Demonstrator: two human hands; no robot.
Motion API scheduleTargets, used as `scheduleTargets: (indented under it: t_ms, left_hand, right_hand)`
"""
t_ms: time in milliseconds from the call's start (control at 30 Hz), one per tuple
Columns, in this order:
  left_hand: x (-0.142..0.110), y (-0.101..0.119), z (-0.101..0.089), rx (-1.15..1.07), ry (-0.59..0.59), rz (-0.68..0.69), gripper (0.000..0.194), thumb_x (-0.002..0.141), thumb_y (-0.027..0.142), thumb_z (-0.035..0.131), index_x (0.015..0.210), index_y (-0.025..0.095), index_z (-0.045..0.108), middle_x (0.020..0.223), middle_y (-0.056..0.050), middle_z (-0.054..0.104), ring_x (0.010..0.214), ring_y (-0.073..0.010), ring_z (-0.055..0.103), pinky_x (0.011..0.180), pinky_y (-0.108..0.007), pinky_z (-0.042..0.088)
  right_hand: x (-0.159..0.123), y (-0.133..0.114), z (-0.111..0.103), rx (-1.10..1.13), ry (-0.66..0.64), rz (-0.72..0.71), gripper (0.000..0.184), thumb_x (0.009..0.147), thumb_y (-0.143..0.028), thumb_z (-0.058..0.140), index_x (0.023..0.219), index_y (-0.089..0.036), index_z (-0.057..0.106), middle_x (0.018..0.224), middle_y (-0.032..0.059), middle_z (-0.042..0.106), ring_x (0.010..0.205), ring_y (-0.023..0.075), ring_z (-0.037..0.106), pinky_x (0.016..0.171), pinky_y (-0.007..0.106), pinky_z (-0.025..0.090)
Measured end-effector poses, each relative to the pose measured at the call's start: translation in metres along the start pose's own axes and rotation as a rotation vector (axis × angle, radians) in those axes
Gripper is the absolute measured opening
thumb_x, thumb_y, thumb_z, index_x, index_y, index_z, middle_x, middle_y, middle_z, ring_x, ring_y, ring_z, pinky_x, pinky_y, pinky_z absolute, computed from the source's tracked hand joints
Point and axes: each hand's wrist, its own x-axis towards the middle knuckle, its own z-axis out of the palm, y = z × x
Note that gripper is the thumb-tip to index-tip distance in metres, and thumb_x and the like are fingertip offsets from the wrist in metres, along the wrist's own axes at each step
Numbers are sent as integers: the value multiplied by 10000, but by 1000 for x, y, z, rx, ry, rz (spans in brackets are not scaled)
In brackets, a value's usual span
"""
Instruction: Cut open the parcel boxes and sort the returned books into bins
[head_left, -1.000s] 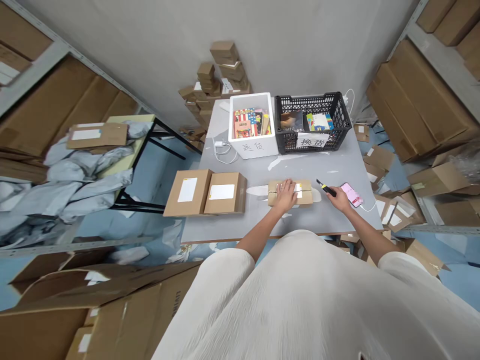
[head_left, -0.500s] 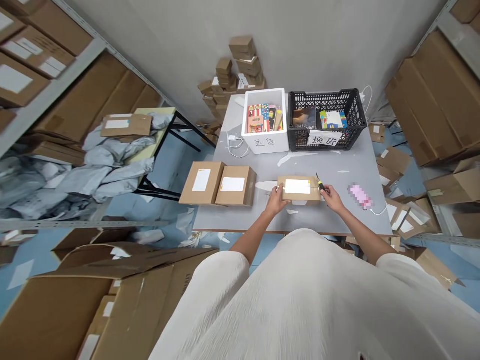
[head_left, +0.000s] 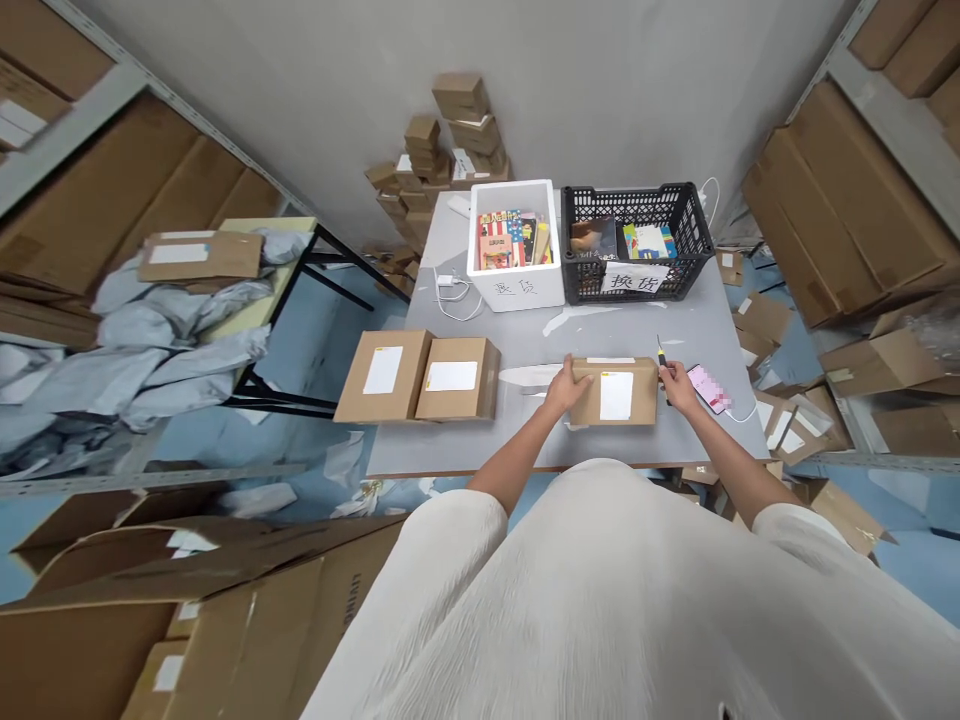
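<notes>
A small cardboard box (head_left: pixel 589 408) with a white label is on the grey table (head_left: pixel 450 452) in front of me. My left hand (head_left: pixel 566 388) grips the box at its left end, thumb across the near face. At the right end, my right hand (head_left: pixel 678 386) is closed around a black and yellow utility knife (head_left: pixel 661 356), its blade pointing away from me. That hand is close against the box's right edge; whether it presses on the cardboard I cannot tell. Just right of it lies a phone (head_left: pixel 709 389) with a pink screen and a white cable.
Two labelled cardboard boxes (head_left: pixel 457 400) stand at the table's left. Behind are a white foam bin (head_left: pixel 519 293) with books and a black plastic crate (head_left: pixel 581 278) with books. Grey parcels (head_left: pixel 195 375) cover a side table at left. A large open carton (head_left: pixel 277 610) stands lower left.
My left hand has gone from the top of the box to its left end. The box has been turned over, showing another labelled face. My right hand with the knife came in beside it.
</notes>
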Motion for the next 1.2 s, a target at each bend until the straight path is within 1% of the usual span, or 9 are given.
scheduleTargets:
  t_ms: [67,133,300,467,533,700,933,1067,1200]
  left_hand:
    - [2,-3,6,-40,13,-13,932,1024,492,635,1785,184,193,1597,-208,644,1436,-360,644,1122,-430,510]
    - [1,-9,10,-53,0,-13,924,1006,416,639,1780,180,192,1565,-195,671,1397,-347,671,1112,-434,525]
    - [-8,-25,17,-14,-55,7,688,975,357,678,1607,210,446,1466,-168,727,1336,-343,701,1088,-449,562]
    - [-17,-26,26,-52,-84,-47,907,939,322,753,1704,192,283,1401,-169,757,1283,-356,744,1085,-454,579]
    - [-19,-24,27,-56,-64,-65,909,948,313,740,1716,196,268,1410,-173,755,1300,-360,738,1086,-460,577]
    - [-23,-16,15,-42,-12,-82,855,982,390,700,1720,218,304,1399,-170,766,1281,-353,742,1062,-455,570]
    - [-27,1,-7,-38,65,-104,688,1063,481,582,1662,182,429,1149,-113,819,1187,-317,749,990,-386,541]
    - [-20,7,-6,-57,113,-75,568,1062,334,563,1610,205,484,1306,-125,773,1202,-279,735,1057,-386,539]
    - [-19,11,5,8,164,134,602,1024,214,542,1623,211,478,1596,-178,574,1378,-296,644,1170,-440,511]
  right_hand:
    - [-3,7,-1,38,-11,64,509,986,-681,545,1273,-261,543,1299,130,769,1072,270,783,892,420,626]
    - [-7,12,-1,37,-22,101,474,987,-652,568,1263,-268,535,1351,126,756,1096,261,789,922,414,623]
    - [-15,18,3,12,-68,122,457,979,-650,593,1232,-271,548,1274,119,792,1087,274,782,897,422,625]
    - [-21,20,10,-74,-78,157,472,965,-666,573,1210,-262,571,1135,103,811,1001,285,766,918,469,619]
    - [-24,19,9,-91,-64,131,513,965,-696,552,1235,-260,578,1111,98,811,984,288,761,921,477,614]
    - [-26,8,0,-49,-1,50,596,947,-756,569,1273,-258,596,1079,97,814,1003,303,773,952,472,590]
    - [-23,-16,-13,6,64,68,653,946,-782,582,1286,-225,604,1090,116,806,988,306,791,868,417,595]
    - [-14,-16,-12,29,65,73,642,936,-780,600,1280,-238,600,1144,125,811,1060,312,790,912,434,604]
    - [-1,-17,-9,102,69,27,640,942,-765,595,1325,-252,584,1265,135,793,1152,298,767,984,461,604]
